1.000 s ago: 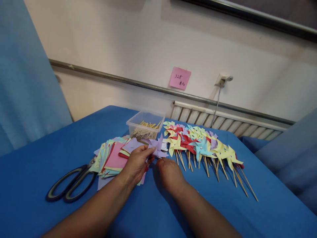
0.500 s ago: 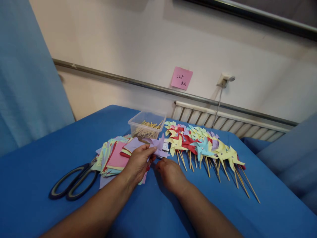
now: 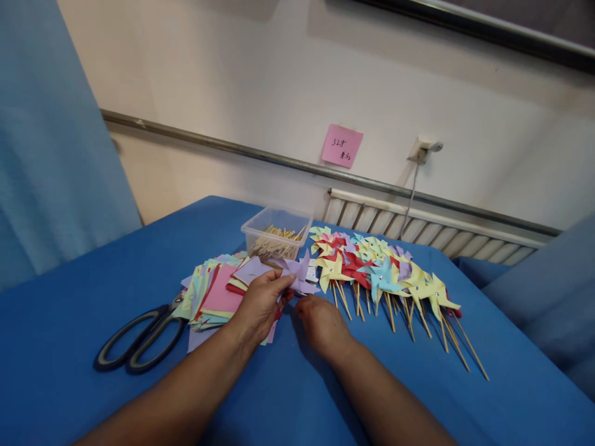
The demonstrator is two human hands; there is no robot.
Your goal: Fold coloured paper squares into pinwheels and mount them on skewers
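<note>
Pinched between the thumb and fingers of my left hand (image 3: 264, 300) is a purple paper pinwheel (image 3: 301, 274), its blades folded in. My right hand (image 3: 324, 325) is curled closed just below and to the right of it, and what its fingers hold is hidden. A small white printed item (image 3: 310, 270) lies partly behind the pinwheel. Under and beside my left forearm spreads a stack of coloured paper squares (image 3: 222, 291). Large dark-handled scissors (image 3: 139, 341) lie left of the stack, their blades covered by paper.
Beyond my hands stands a clear plastic box (image 3: 252, 237) of short wooden sticks (image 3: 281, 240). To the right, several finished pinwheels (image 3: 381, 277) on sticks lie in a pile on the blue table cover (image 3: 116, 272). A radiator (image 3: 372, 218) and wall rail (image 3: 223, 144) are behind.
Almost nothing differs. My left hand keeps the purple pinwheel in the same place, and my right hand stays curled beside it; the view has shifted very slightly.
</note>
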